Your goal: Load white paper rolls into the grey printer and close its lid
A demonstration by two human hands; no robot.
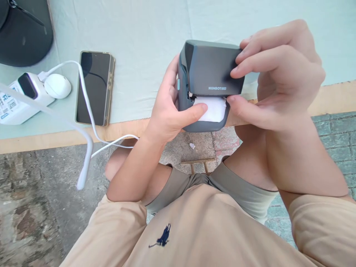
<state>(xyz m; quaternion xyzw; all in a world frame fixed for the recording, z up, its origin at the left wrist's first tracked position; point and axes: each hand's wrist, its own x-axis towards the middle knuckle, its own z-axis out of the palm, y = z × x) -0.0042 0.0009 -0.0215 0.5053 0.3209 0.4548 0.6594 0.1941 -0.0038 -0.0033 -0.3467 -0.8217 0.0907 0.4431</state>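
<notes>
Between my two hands is a dark grey label printer (215, 68) marked NIIMBOT, held over the table's front edge. White label paper (215, 111) shows in the gap under its lid. My left hand (174, 105) wraps round the printer's left side, with the thumb lying on the paper. At the lid's right side, my right hand (278, 70) grips with its fingertips on top and its thumb at the lower corner. The lid looks slightly raised; the inside is mostly hidden.
Left of the printer a phone (96, 87) lies on the pale table cover (144, 33). Beyond it are a white power adapter (41, 94) with a white cable (87, 100) hanging over the edge, and a black case (25, 37). A paper scrap (192, 146) lies on the ground.
</notes>
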